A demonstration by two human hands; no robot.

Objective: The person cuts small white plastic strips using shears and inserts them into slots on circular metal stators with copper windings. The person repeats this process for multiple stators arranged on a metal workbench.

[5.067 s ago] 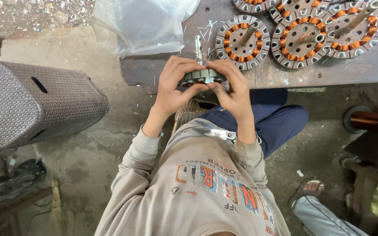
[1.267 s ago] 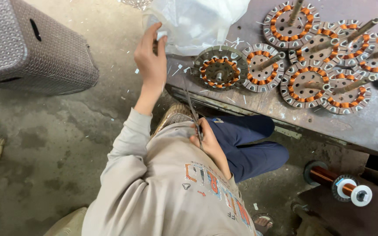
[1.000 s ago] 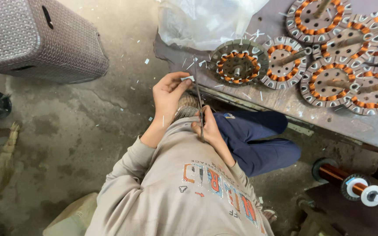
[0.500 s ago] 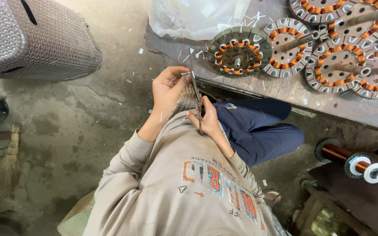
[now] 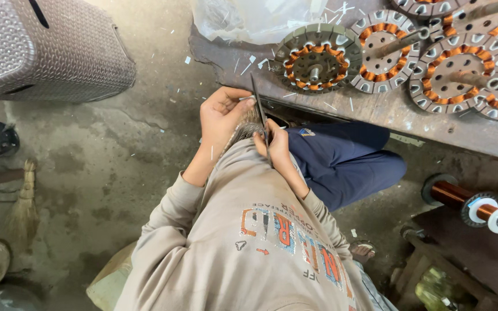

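Note:
My left hand (image 5: 221, 115) is raised just below the bench edge, its thumb and fingers pinched on a small thin white strip (image 5: 245, 98). Beside it and apart from it, over my lap, my right hand (image 5: 276, 145) grips a long thin dark metal tool (image 5: 259, 106) that points up toward the bench. The nearest round stator (image 5: 317, 56), grey steel with orange copper windings and a centre shaft, lies on the dark metal bench (image 5: 376, 109) just above the hands. Several more stators (image 5: 455, 72) lie to its right.
A clear plastic bag (image 5: 249, 17) sits on the bench's left end. A brown woven basket (image 5: 53, 49) stands on the concrete floor at upper left, a broom (image 5: 24, 207) at left. A copper wire spool (image 5: 472, 204) lies at right, near a person's sandalled foot (image 5: 364, 251).
My left hand came down from the plastic bag to my lap beside the right hand, now pinching a white strip. The stator I held with both hands earlier now lies on the bench.

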